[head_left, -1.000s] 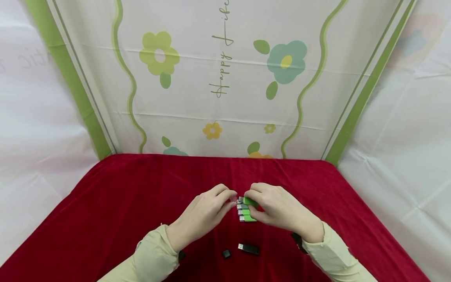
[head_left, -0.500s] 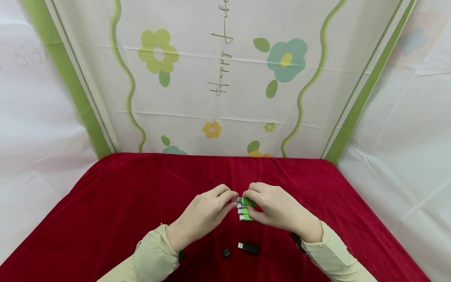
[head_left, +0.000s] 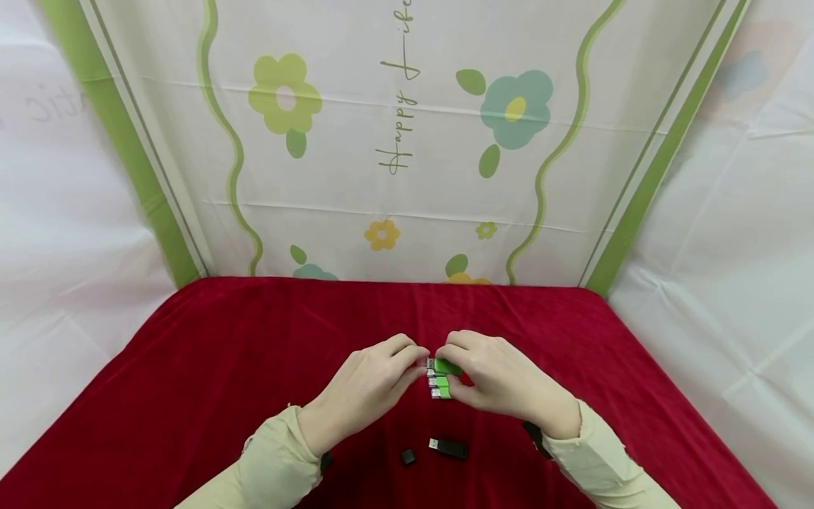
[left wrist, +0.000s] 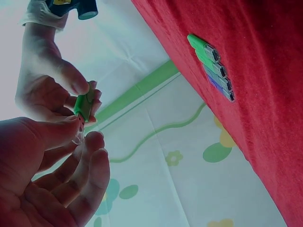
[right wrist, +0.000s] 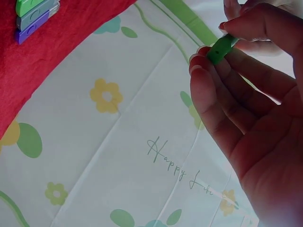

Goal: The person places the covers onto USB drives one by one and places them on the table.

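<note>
My right hand (head_left: 502, 371) pinches a green USB flash drive (left wrist: 84, 105) between thumb and fingers, its metal plug (left wrist: 81, 124) pointing at my left hand (head_left: 365, 385). A small clear cap (left wrist: 77, 138) is pinched in the left fingertips, right at the end of that plug. How far the plug is inside it, I cannot tell. Both hands are raised over the red cloth. Below them several USB drives (left wrist: 208, 60) lie side by side in a row, green, grey and purple, with clear caps over their plugs. The right hand partly hides this row in the head view.
Nearer to me lie a black USB drive (head_left: 449, 448) with a bare plug and a separate black cap (head_left: 408, 457). Red velvet cloth (head_left: 254, 332) covers the table. White printed curtains (head_left: 343, 141) enclose the back and sides.
The right hand has shifted slightly left with the green USB drive, bringing its plug up to the clear cap. The left hand has hardly moved. The black drive and black cap stay put.
</note>
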The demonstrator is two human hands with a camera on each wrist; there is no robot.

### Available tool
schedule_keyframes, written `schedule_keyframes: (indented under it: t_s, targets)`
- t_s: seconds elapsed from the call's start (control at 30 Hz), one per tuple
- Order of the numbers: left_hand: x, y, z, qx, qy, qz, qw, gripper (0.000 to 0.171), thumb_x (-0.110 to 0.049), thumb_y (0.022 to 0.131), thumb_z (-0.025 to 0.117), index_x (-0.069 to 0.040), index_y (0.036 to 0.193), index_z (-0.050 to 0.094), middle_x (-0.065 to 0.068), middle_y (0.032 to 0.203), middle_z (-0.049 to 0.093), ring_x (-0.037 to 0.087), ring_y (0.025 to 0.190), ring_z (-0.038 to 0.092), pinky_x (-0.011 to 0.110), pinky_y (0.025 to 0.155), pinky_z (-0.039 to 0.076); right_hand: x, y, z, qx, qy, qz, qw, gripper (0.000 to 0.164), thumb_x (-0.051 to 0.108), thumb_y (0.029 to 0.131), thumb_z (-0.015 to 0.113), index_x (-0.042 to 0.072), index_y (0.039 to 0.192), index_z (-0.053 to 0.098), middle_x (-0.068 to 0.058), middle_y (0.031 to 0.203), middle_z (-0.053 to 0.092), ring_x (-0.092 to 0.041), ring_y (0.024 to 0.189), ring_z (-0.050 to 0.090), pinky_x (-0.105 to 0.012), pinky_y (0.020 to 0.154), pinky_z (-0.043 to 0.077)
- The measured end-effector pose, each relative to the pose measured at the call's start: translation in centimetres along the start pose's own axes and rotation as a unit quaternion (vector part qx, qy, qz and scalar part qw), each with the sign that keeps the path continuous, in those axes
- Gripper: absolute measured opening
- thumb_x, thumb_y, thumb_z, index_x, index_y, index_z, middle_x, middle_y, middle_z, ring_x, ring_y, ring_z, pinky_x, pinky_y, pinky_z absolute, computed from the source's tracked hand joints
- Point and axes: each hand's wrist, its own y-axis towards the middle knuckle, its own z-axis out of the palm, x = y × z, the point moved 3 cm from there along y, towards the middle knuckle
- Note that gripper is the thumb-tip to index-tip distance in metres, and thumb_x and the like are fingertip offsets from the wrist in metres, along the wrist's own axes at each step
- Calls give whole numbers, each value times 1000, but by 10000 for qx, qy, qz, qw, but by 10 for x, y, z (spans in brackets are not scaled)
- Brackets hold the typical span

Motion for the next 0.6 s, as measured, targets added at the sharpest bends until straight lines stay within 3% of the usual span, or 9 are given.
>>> schedule_keyframes:
  t_s: [0.6]
  targets:
    - [-3, 0, -1, 68, 97, 175, 9998, 20, -9, 86, 77, -7, 105, 70, -3, 96, 62, 6, 72, 57, 12, 61, 46, 1, 2, -1, 67, 166, -65, 9998, 24, -4, 72, 72, 6, 93, 65, 1, 88, 55, -7, 77, 48, -15, 68, 44]
